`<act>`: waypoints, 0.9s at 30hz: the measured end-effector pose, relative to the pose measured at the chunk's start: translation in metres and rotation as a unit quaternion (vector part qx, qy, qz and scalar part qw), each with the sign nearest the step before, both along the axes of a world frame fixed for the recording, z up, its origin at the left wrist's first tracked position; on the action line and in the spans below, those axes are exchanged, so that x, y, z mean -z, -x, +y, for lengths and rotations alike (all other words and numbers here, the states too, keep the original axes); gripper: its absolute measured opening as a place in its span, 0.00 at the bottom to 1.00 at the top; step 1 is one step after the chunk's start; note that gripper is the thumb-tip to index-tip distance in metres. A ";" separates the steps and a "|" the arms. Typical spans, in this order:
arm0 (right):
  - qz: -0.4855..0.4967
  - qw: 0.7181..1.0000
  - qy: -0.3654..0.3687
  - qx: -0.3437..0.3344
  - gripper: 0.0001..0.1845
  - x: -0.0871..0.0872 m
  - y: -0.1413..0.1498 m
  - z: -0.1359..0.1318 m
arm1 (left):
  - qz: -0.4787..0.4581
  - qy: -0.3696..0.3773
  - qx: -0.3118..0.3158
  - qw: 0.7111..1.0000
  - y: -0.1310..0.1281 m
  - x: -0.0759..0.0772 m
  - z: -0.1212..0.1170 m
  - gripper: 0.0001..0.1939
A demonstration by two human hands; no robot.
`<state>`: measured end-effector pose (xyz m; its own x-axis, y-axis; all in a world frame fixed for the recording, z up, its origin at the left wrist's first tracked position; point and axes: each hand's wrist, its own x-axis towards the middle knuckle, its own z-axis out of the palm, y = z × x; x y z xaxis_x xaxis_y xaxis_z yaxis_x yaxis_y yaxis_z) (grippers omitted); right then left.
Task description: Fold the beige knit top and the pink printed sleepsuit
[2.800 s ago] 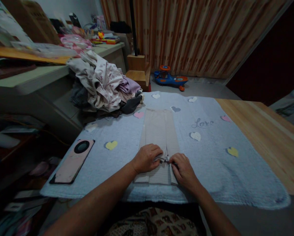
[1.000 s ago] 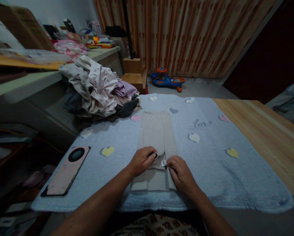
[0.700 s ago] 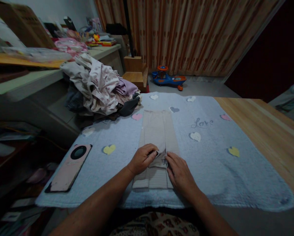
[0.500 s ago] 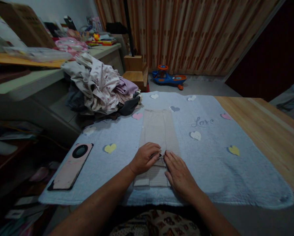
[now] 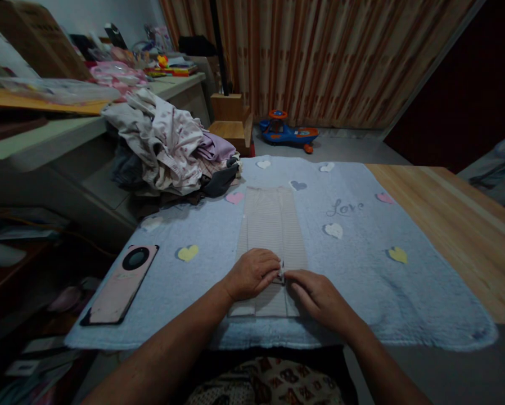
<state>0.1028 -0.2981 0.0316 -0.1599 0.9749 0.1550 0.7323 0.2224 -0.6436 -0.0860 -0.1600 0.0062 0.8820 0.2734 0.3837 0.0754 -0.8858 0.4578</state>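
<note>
Striped beige garment (image 5: 271, 225) lies folded on blue heart-print towel (image 5: 362, 292) over wooden table (image 5: 446, 225), clothes pile (image 5: 163, 152) far left; left hand (image 5: 252, 274) grips its near fold, right hand (image 5: 320, 298) touching it, grip unclear.

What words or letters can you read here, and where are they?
"Love": written in grey curly letters on the blue blanket with hearts.
Small white tag on the striped beige garment: too small to read.
Cardboard box at the top left: its printing is too blurred to read.
</note>
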 end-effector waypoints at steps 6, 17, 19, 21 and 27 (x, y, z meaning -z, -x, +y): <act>-0.029 0.994 -0.076 0.077 0.21 0.030 -0.013 0.043 | 0.024 -0.049 0.006 0.998 -0.002 -0.001 -0.003 0.16; -0.092 0.994 -0.038 0.040 0.14 0.020 -0.025 0.083 | 0.105 -0.084 0.004 0.991 -0.006 -0.004 -0.008 0.17; -0.093 0.993 -0.052 0.045 0.17 0.018 -0.024 0.099 | 0.117 -0.089 0.004 0.989 -0.006 -0.004 -0.008 0.17; -0.107 0.991 -0.066 0.038 0.20 0.021 -0.021 0.114 | 0.124 -0.092 0.005 0.988 -0.005 -0.004 -0.008 0.17; -0.197 0.980 -0.016 0.011 0.30 0.033 -0.017 0.135 | 0.112 -0.083 0.006 0.990 -0.005 -0.004 -0.007 0.16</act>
<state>0.1199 -0.1632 -0.0017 -0.1921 0.9744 0.1167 0.9276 0.2191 -0.3026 -0.0807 -0.1674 0.0105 0.9526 0.2126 0.2177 0.1482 -0.9489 0.2785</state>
